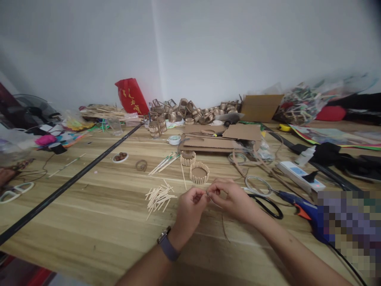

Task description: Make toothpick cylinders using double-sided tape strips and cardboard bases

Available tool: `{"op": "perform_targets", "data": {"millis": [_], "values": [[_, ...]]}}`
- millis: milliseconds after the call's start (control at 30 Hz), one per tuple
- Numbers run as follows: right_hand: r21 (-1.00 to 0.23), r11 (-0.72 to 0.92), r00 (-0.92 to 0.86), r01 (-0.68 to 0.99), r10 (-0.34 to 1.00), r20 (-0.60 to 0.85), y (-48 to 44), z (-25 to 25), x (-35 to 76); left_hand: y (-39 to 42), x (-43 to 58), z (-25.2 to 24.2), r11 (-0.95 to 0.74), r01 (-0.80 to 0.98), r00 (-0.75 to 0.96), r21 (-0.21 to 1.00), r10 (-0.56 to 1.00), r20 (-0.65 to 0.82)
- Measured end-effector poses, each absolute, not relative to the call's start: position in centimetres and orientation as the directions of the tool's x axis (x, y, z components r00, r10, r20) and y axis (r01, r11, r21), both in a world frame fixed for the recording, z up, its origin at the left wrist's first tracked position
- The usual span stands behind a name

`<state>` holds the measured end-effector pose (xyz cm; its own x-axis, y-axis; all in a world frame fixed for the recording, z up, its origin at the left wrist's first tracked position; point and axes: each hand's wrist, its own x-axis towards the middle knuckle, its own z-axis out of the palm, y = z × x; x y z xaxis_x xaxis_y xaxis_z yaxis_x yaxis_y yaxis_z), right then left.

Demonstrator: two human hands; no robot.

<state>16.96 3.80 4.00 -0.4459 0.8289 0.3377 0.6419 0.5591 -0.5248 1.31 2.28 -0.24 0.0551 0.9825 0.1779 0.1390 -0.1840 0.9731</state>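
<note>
My left hand and my right hand meet above the table, fingertips pinched together on something small and thin that I cannot make out. A watch with a dark strap is on my left wrist. Just beyond the hands stands a round basket of short wooden sticks with a brown base. A smaller stick basket touches it from behind. Left of my left hand lies a loose pile of cut sticks. A thin brown strand rests on the table below my right hand.
On the right are a blue glue gun, scissors, a power strip and a glue bottle. Cardboard sheets and many stick baskets stand behind. A bowl of brown beads sits left.
</note>
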Motion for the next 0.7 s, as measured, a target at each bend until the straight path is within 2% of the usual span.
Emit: {"op": "perform_targets", "data": {"millis": [133, 233, 433, 567, 700], "values": [[-0.533, 0.53, -0.407, 0.66, 0.848, 0.34, 3.8, 3.6, 16.7, 2.2, 1.3, -0.2, -0.196, 0.162, 0.06, 0.967, 0.98, 0.188], [-0.59, 0.467, -0.32, 0.658, 0.883, 0.343, 3.9, 3.1, 16.5, 2.4, 1.3, -0.4, -0.193, 0.13, 0.056, 0.973, 0.981, 0.187], [-0.713, 0.273, -0.056, 0.646, 0.948, 0.312, 4.8, 2.5, 17.9, 3.3, 1.3, -0.9, -0.074, -0.22, -0.025, 0.973, 0.997, 0.071], [-0.769, 0.145, 0.096, 0.622, 0.961, 0.258, 5.3, 2.7, 21.4, 3.9, 0.9, -0.6, -0.05, -0.318, -0.088, 0.947, 0.996, 0.023], [-0.843, 0.051, 0.218, 0.535, 0.956, 0.196, 4.5, 2.8, 26.0, 4.2, 0.5, -0.2, 0.006, -0.413, -0.068, 0.911, 0.997, -0.038]]}}
